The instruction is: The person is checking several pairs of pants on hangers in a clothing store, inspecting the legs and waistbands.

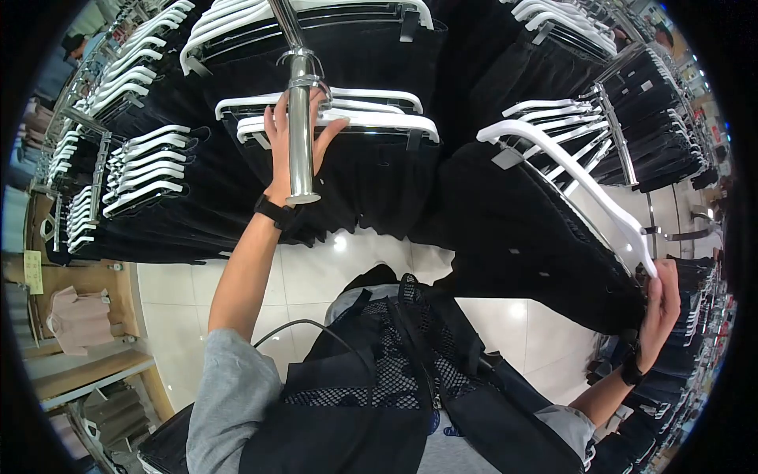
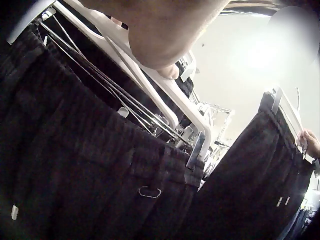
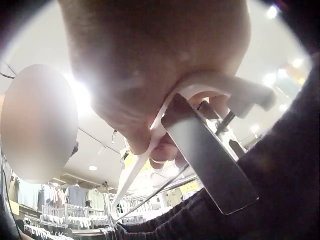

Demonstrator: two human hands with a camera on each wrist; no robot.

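Observation:
In the head view, my right hand (image 1: 662,304) grips one end of a white hanger (image 1: 580,174), held out at the right. Black pants (image 1: 521,237) hang from its metal clips. Close up in the right wrist view, the fingers and thumb curl around the white hanger arm beside a shiny clip (image 3: 212,162). My left hand (image 1: 286,150) reaches up behind the end of a metal rail (image 1: 300,142). Its fingers are spread over white hangers (image 1: 379,120) carrying black pants (image 1: 363,178), and the thumb touches the front hanger. In the left wrist view a fingertip (image 2: 170,73) lies against a hanger.
More white hangers (image 1: 150,166) with black garments hang on rails at the left, and others (image 1: 553,118) at the right. A bare metal prong (image 1: 687,235) sticks out near my right hand. Shelves with a pink shirt (image 1: 79,320) stand at the lower left above the tiled floor (image 1: 170,316).

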